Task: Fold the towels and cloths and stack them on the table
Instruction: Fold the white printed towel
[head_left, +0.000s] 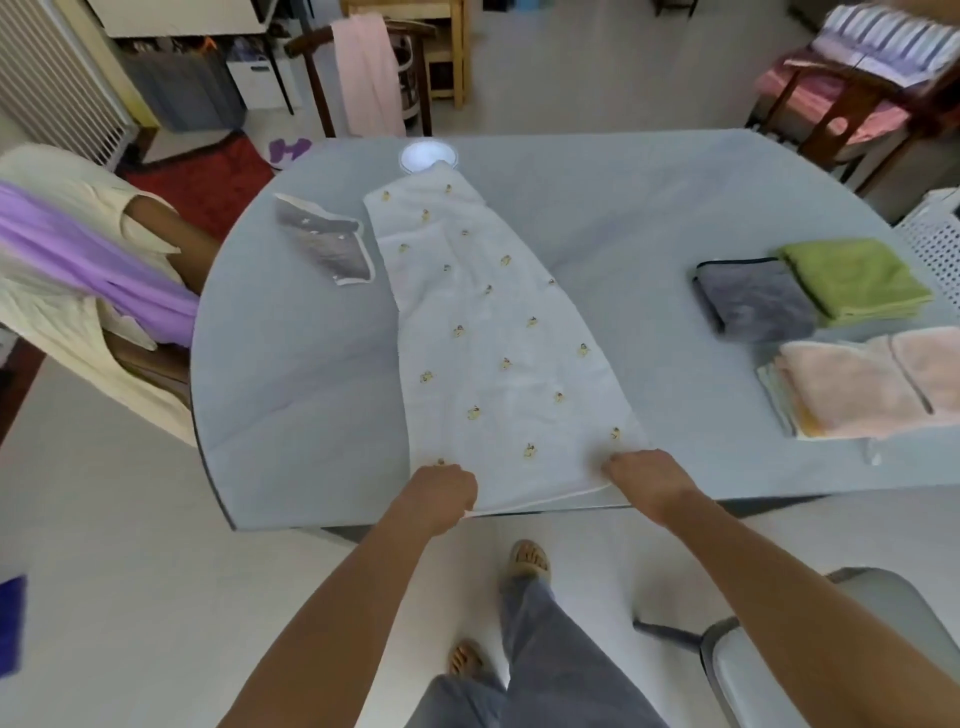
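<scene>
We have the long white towel (493, 332) with small yellow motifs laid lengthwise up the centre of the frame, its near end at the table's (291, 364) lower edge and its far end reaching toward a round white disc (427, 156) at the top centre. Our left hand (441, 491) pinches the near left corner with curled fingers, and our right hand (647, 478) pinches the near right corner the same way, the hem stretched between them just over the table edge. To do this fold well, we judge that both corners should rise together and travel straight up the frame to meet the far end, keeping the long edges aligned so no skew creeps in, then we smooth from the fold outward. The cloth looks thin and limp, so it may drag or bunch if one hand leads. The table is a pale grey-blue rounded top. Left of the towel's far end lies a small grey cloth (327, 244), unfolded. At the right sit folded pieces: a grey towel (756, 301), a green towel (852, 278) touching it, and a pink stack (862, 384) nearer us. Around the table we see pale floor, a chair draped with a pink cloth (363, 73) at the top, and another person's sleeve (67, 260) at the left.
</scene>
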